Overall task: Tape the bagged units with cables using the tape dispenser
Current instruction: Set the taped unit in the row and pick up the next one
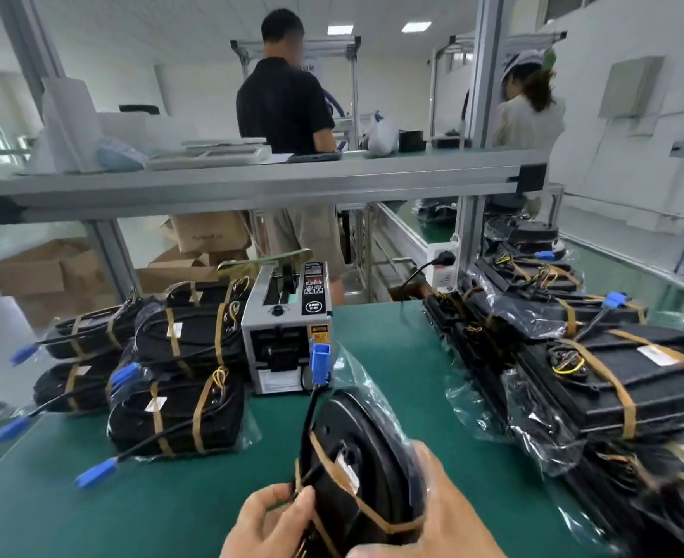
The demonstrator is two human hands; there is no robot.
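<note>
left hand (276,521) pinches cable (306,424) at edge of bagged unit (368,449), right hand (445,513) grips its other side | unit held over table (131,497), before tape dispenser (288,328) | tape bands already on, likely near done | taped piles left (179,412) and right (614,380) | units left: cannot tell

text: none legible | tape dispenser (286,316) panel blurred | cardboard box (211,231) print blurred

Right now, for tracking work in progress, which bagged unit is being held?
The bagged unit gripped on edge by the left hand and right hand before the tape dispenser; the rest lie piled at both sides.
</note>
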